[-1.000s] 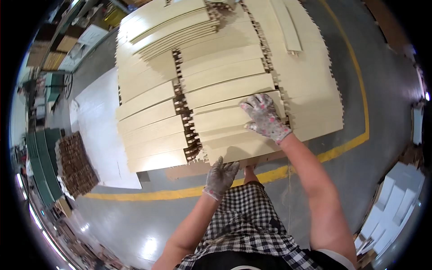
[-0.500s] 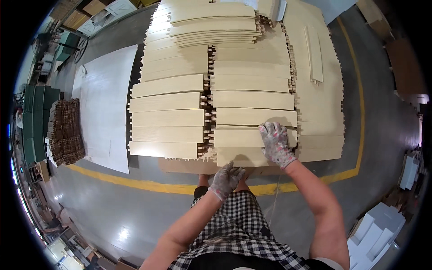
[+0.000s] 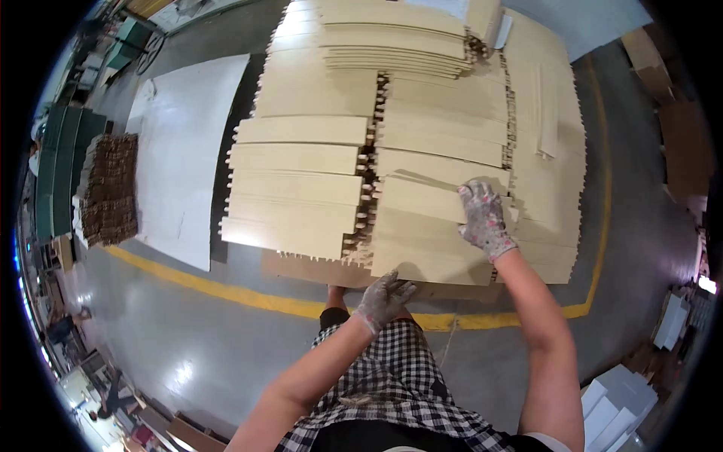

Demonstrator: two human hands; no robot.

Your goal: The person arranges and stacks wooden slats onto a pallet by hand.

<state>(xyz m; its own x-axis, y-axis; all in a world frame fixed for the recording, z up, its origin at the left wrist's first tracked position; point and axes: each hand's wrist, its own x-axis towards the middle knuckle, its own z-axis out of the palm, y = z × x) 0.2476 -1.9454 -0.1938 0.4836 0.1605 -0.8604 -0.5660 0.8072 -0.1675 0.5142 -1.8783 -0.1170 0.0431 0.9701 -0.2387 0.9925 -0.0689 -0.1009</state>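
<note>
Widened since the earlier frame: one slanted gap (image 3: 428, 179) among the pale-cream, flat rectangular boards (image 3: 425, 245) before me. Palm down on them, my right hand (image 3: 486, 220) bends its fingers slightly, gripping nothing. Half open and empty, my left hand (image 3: 382, 301) waits at their near edge. Most rows look closed up; farther off, a cream stack (image 3: 395, 38) seems unspread.

two hands (image 3: 386, 300) (image 3: 486, 220), three board columns (image 3: 294, 200) (image 3: 429, 241) (image 3: 546, 218)

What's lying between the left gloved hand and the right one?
Pale boards: in the head view, their bare upper surface runs from the left hand, by their near edge, to the right hand on top of them.
</note>
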